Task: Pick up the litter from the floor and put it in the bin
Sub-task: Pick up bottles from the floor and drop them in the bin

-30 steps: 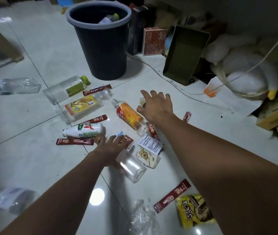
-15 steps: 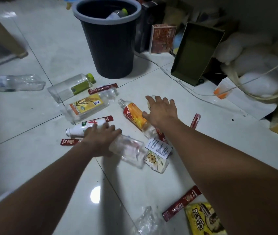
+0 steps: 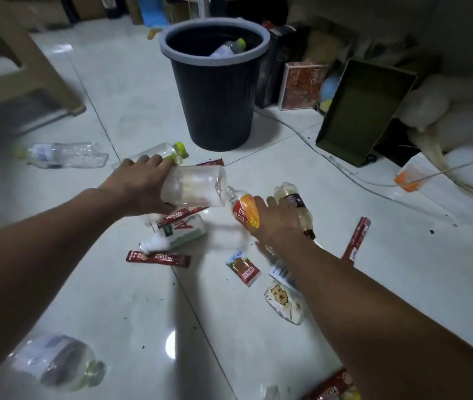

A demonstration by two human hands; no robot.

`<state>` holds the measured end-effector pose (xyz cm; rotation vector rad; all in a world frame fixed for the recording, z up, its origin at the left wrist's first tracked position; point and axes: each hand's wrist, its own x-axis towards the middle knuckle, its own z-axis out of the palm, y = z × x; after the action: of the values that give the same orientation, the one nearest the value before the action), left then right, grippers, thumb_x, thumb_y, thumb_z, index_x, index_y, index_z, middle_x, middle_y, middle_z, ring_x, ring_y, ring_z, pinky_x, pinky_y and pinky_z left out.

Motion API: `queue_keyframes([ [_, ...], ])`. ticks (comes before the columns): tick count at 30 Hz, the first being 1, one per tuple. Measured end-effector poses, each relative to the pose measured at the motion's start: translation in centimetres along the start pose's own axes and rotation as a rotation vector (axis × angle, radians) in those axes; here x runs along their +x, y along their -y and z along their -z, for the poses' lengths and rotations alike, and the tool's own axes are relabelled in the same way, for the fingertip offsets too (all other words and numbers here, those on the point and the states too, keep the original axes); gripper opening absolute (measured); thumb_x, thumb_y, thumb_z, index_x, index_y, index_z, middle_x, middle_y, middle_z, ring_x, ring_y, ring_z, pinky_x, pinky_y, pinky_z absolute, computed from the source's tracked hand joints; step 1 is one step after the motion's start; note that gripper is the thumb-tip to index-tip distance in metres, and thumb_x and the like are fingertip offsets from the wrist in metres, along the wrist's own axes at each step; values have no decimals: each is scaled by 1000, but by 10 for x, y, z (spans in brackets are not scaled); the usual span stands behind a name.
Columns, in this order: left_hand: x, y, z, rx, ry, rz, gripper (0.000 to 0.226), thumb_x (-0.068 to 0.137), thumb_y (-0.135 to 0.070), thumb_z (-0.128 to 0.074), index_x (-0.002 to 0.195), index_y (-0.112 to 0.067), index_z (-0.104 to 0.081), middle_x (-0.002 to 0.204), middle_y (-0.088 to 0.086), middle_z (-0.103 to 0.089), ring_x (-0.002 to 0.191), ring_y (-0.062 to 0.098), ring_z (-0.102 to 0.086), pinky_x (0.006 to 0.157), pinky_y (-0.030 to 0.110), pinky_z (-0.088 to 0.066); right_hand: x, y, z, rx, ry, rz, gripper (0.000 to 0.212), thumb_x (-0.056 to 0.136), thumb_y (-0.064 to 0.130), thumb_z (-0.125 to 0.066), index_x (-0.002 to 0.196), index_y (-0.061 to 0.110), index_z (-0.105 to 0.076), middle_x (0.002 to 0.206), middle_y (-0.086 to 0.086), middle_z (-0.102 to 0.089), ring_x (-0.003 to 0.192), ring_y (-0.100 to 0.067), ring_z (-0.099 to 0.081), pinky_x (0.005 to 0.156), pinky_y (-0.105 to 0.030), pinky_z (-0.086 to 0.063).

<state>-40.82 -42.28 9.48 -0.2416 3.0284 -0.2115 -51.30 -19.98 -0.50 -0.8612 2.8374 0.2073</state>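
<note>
Both hands on litter, bin [image 3: 215, 96] just ahead.
Left hand [image 3: 140, 187] clamps clear bottle [image 3: 195, 186], lifted off the floor for the drop; right hand [image 3: 275, 223] closes on orange-label bottle [image 3: 244, 212] lying on tile. At least 3 red Nescafe sachets [image 3: 158, 258] remain; 1 bottle already binned.

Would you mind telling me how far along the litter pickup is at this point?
Just started. Done: one green-capped bottle lies in the bin. In hand: the left hand holds a clear bottle lifted off the floor; the right hand grips the orange-label bottle. Left: the crushed bottle, the white bottle, the red sachet, other wrappers.
</note>
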Motion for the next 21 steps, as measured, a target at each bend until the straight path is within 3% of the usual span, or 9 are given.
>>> queue_keyframes([
  [4, 5, 4, 2, -19, -35, 38, 84, 68, -52, -73, 133, -11, -38, 125, 11, -50, 115, 33, -48, 94, 44, -38, 9, 6, -5, 107, 111, -56, 85, 86, 51, -62, 149, 19, -15, 142, -8, -40, 132, -31, -37, 102, -42, -34],
  [11, 13, -5, -11, -48, -72, 24, 82, 68, -52, -72, 130, -11, -39, 126, 12, -50, 114, 33, -46, 91, 44, -38, 19, 22, -27, 206, 142, -146, 102, 80, 41, -74, 151, 11, -7, 143, -13, -36, 129, -32, -41, 100, -42, -38],
  [21, 20, -15, -14, -100, -101, 16, 83, 69, -51, -73, 133, -10, -38, 126, 12, -50, 114, 33, -45, 91, 44, -36, 17, 28, -43, 184, 33, -184, 83, 89, 22, -63, 150, 8, -10, 135, -18, -41, 118, -32, -50, 92, -40, -44],
])
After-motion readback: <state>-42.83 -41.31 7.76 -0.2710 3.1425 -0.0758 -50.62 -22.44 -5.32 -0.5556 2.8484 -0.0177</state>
